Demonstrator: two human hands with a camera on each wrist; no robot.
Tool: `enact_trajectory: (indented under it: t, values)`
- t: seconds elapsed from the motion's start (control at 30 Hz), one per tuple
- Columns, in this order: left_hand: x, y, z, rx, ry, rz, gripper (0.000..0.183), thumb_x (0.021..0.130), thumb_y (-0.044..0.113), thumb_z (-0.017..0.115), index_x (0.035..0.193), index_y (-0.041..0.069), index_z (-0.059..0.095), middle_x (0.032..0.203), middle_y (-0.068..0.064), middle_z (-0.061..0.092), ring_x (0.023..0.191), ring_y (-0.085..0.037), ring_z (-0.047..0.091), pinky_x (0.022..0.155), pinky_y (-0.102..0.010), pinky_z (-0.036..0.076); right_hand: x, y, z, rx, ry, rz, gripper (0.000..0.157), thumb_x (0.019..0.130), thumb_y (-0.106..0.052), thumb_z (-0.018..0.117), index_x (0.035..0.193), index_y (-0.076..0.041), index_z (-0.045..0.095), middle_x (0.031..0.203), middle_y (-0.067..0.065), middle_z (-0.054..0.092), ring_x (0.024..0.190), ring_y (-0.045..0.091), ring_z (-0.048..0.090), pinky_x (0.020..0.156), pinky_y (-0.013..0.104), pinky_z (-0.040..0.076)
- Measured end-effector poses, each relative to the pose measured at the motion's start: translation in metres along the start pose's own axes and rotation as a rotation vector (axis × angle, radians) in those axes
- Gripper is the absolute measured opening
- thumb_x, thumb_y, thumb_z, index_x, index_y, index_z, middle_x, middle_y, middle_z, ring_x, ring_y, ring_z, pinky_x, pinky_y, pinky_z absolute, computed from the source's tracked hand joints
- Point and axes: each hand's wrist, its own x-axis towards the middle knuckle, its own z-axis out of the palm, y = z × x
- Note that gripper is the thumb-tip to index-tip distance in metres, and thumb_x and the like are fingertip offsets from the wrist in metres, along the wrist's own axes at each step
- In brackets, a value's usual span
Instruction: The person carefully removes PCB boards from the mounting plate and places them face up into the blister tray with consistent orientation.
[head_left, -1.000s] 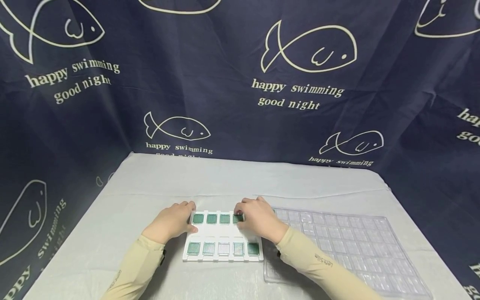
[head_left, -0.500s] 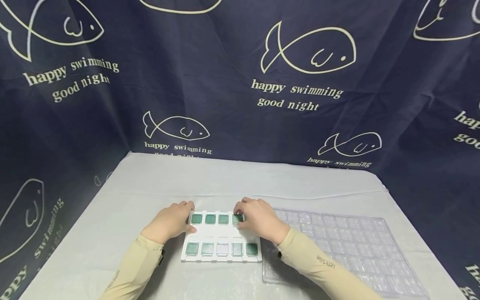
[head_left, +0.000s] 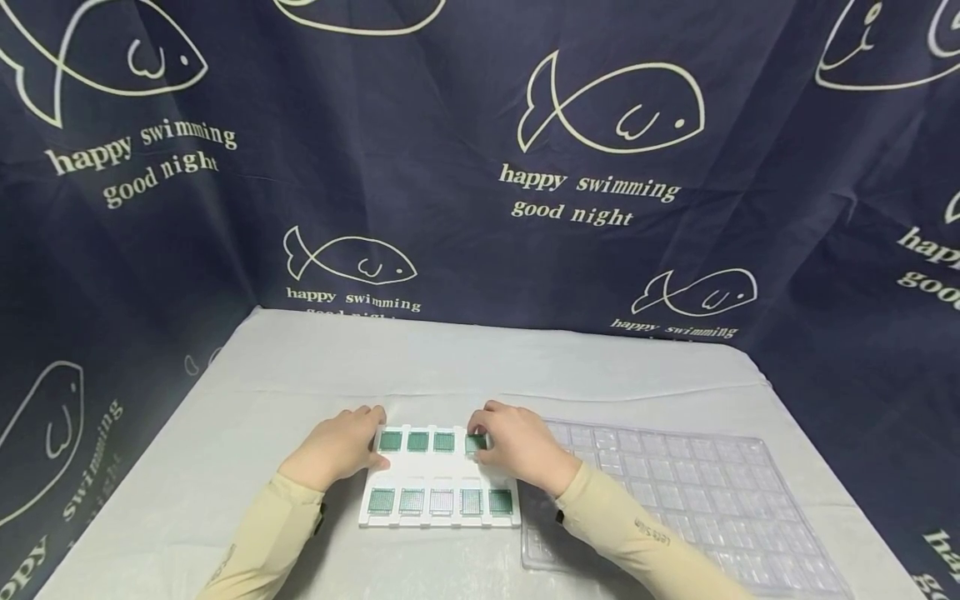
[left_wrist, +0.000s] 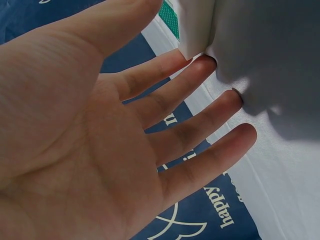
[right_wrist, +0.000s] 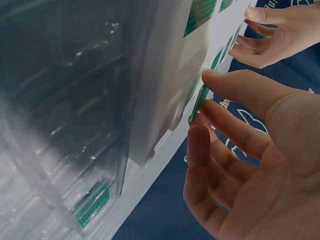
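Note:
A white tray (head_left: pixel 420 468) lies on the table with two rows of small green perforated circuit boards. My left hand (head_left: pixel 333 442) holds its left side, thumb on top and long fingers nearly straight along the edge. In the left wrist view its fingertips (left_wrist: pixel 210 62) reach the tray's side. Between thumb and index finger, my right hand (head_left: pixel 521 442) pinches a circuit board (right_wrist: pixel 201 99) at the far row, tipped in the right wrist view. The remaining fingers of that hand curl loosely. The far row's right end is hidden behind the right hand.
A clear plastic tray (head_left: pixel 693 475) with many small compartments lies to the right, under the right forearm. One green board (right_wrist: pixel 92 205) sits in a compartment at its far edge. Dark blue cloth (head_left: pixel 465 100) with fish prints hangs behind and beside the white-covered table (head_left: pixel 465 354).
The pinched board has shifted slightly right, widening the gap to its neighbour in the far row. The left hand keeps its place on the white tray. The head view has shifted a little.

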Motion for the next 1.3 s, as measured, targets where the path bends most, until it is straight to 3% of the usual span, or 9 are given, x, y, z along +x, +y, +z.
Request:
enact_trajectory:
  t: [0.37, 0.83, 1.3]
  values:
    - [0.000, 0.002, -0.003, 0.005, -0.010, 0.014, 0.051, 0.078, 0.028, 0.086, 0.115, 0.004, 0.060, 0.096, -0.007, 0.064, 0.086, -0.027, 0.063, 0.077, -0.048, 0.055, -0.005, 0.006, -0.001, -0.015, 0.009, 0.018, 0.029, 0.077, -0.014, 0.083, 0.104, -0.012, 0.074, 0.095, 0.000, 0.068, 0.071, 0.012, 0.061, 0.063, 0.029, 0.052]
    - [-0.003, 0.004, -0.007, 0.011, -0.014, 0.020, 0.051, 0.078, 0.028, 0.086, 0.115, 0.003, 0.061, 0.098, -0.008, 0.065, 0.086, -0.027, 0.062, 0.077, -0.047, 0.055, -0.014, 0.016, -0.005, 0.017, -0.011, 0.087, 0.029, 0.078, -0.020, 0.086, 0.103, -0.013, 0.073, 0.095, -0.002, 0.066, 0.073, 0.009, 0.059, 0.062, 0.028, 0.049]
    - [-0.002, 0.003, -0.005, 0.015, -0.014, 0.016, 0.053, 0.078, 0.028, 0.086, 0.117, 0.003, 0.061, 0.101, -0.008, 0.066, 0.089, -0.028, 0.063, 0.079, -0.048, 0.055, -0.033, 0.032, -0.009, 0.019, 0.053, 0.104, 0.027, 0.076, -0.014, 0.088, 0.099, -0.015, 0.073, 0.093, -0.003, 0.067, 0.077, 0.013, 0.065, 0.064, 0.025, 0.051]
